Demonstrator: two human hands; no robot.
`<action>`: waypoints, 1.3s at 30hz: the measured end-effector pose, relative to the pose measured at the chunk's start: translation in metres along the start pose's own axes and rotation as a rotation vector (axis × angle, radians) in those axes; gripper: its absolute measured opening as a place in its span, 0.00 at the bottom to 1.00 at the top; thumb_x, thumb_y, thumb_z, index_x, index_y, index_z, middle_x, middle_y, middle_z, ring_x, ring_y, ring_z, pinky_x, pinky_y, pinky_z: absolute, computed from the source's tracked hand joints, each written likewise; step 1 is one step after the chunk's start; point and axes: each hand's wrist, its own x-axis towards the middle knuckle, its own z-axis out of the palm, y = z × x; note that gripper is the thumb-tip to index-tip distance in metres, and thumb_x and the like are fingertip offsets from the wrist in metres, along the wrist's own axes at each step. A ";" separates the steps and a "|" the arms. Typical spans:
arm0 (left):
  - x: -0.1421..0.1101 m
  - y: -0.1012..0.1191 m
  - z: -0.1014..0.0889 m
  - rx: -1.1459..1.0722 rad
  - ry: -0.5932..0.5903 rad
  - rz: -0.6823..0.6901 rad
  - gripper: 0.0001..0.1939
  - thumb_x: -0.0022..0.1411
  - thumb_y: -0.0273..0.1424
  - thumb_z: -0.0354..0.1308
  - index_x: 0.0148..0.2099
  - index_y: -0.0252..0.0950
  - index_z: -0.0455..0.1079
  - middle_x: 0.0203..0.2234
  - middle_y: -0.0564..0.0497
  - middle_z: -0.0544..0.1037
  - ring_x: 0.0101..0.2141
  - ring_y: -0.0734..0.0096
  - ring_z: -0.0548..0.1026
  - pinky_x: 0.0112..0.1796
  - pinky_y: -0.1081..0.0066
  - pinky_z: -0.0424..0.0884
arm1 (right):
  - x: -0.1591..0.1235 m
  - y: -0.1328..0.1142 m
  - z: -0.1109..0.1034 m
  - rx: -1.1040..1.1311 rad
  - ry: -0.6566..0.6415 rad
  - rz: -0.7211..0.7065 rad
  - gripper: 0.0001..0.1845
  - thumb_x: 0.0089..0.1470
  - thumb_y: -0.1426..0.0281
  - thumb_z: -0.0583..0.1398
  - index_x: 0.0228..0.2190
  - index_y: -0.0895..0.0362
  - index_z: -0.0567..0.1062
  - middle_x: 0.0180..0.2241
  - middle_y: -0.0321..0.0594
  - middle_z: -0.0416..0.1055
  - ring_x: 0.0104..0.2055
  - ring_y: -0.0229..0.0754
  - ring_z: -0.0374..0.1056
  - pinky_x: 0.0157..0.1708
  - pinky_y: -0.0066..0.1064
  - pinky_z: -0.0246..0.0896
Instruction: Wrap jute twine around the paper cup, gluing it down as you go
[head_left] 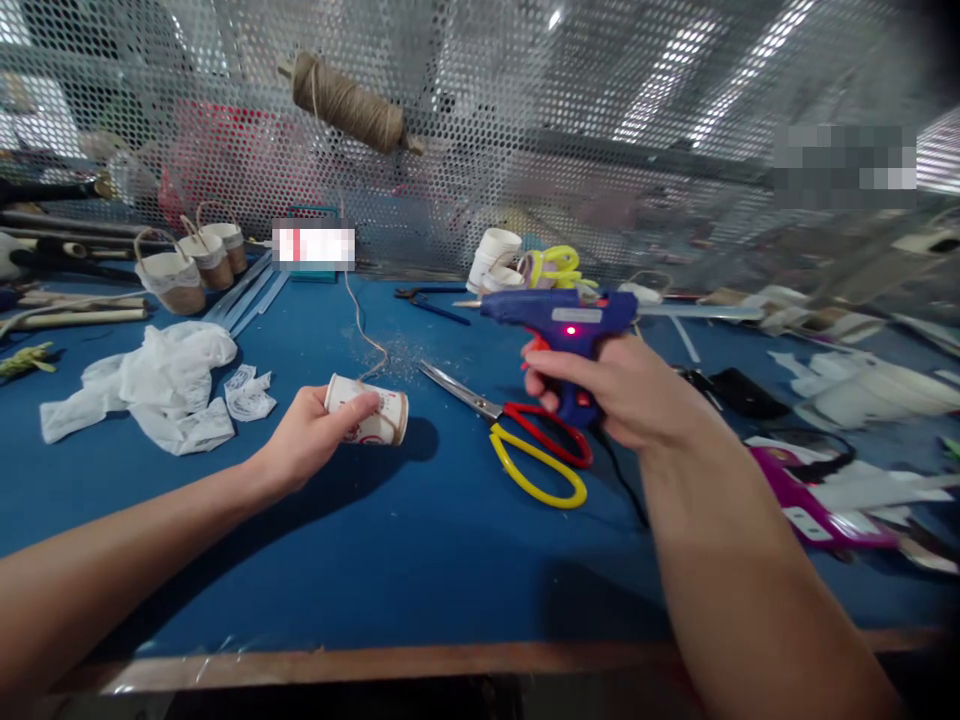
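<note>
My left hand (322,428) is closed around a small white paper cup (386,418) with printing on it, tipped on its side above the table. Brown twine (360,320) runs from the cup up toward a twine spool (349,105) on the mesh wall. In my right hand (600,385) is a blue glue gun (559,310), its red light lit and its nozzle pointing left. A clear glue stick (701,312) juts from its rear. Scissors (525,440) with one red and one yellow handle lie open on the table between my hands.
White lace (150,385) lies at left, below several twine-handled cups (172,280). Pliers (435,300), white cups (495,255) and yellow ribbon (559,265) are at the back. A purple tool (817,500) and scraps crowd the right. The blue table (420,560) has a wooden front edge.
</note>
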 end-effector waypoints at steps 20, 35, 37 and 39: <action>0.007 0.004 -0.002 -0.020 0.088 -0.008 0.11 0.50 0.36 0.59 0.29 0.32 0.75 0.22 0.49 0.79 0.23 0.74 0.72 0.27 0.77 0.67 | -0.031 0.016 0.026 -0.697 -0.252 -0.674 0.14 0.48 0.71 0.52 0.32 0.50 0.77 0.15 0.36 0.64 0.16 0.38 0.56 0.17 0.33 0.51; 0.007 0.003 -0.001 -0.029 0.055 -0.006 0.11 0.51 0.36 0.59 0.28 0.33 0.75 0.21 0.53 0.78 0.23 0.78 0.71 0.26 0.80 0.65 | -0.034 0.006 0.031 -1.207 0.031 -1.253 0.23 0.48 0.83 0.45 0.28 0.56 0.77 0.18 0.40 0.70 0.22 0.45 0.67 0.18 0.33 0.58; 0.007 0.002 -0.002 -0.016 0.059 -0.006 0.11 0.51 0.37 0.59 0.28 0.33 0.75 0.21 0.53 0.78 0.22 0.79 0.70 0.25 0.80 0.64 | -0.034 0.006 0.031 -1.232 0.045 -1.274 0.23 0.46 0.85 0.45 0.28 0.57 0.77 0.18 0.41 0.70 0.22 0.46 0.68 0.17 0.33 0.58; 0.007 0.001 -0.002 -0.007 0.063 -0.003 0.11 0.50 0.37 0.60 0.29 0.33 0.75 0.21 0.53 0.77 0.21 0.79 0.69 0.25 0.80 0.64 | -0.034 0.005 0.031 -1.241 0.049 -1.281 0.23 0.45 0.85 0.45 0.28 0.57 0.77 0.18 0.41 0.70 0.23 0.47 0.69 0.17 0.33 0.58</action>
